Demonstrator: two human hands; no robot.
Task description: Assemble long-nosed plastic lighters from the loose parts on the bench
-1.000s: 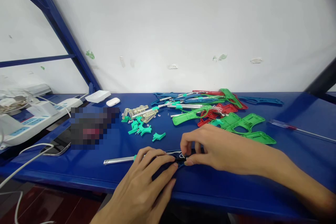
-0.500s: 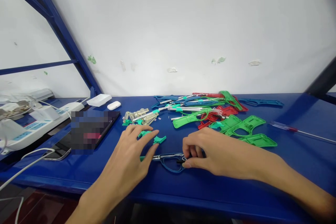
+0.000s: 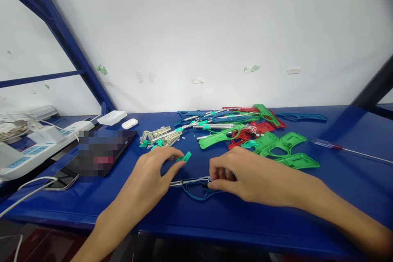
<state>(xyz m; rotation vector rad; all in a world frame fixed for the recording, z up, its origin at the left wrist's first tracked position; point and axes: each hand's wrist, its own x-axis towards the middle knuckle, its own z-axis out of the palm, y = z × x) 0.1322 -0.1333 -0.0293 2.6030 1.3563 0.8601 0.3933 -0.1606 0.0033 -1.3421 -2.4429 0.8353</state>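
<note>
My left hand [image 3: 153, 176] pinches a small teal plastic piece, shaped like a lighter trigger [image 3: 186, 157], between thumb and forefinger. It is raised over the table, left of a blue lighter handle half [image 3: 196, 197] with a looped guard. A metal tube [image 3: 176, 183] and white wires run along that handle. My right hand [image 3: 236, 174] is closed over the handle's right part, fingertips pinching a small black part [image 3: 205, 186] by the wires; the fingers partly hide it. Ahead of my left hand lie loose teal triggers [image 3: 158, 144] and several pale translucent parts [image 3: 158, 134].
Blue, red and green handle halves with metal tubes [image 3: 217, 126] are heaped at the back; green halves [image 3: 288, 145] lie right. A clear-handled screwdriver [image 3: 327, 144] is at far right. A phone [image 3: 64, 178], tablet-like device [image 3: 123, 143], white case [image 3: 129, 123] and power strip [image 3: 39, 149] stand left.
My left hand has closed on a teal trigger and lifted it from the table. My right hand stays at the blue handle, gripping the same spot. The view has shifted slightly.
</note>
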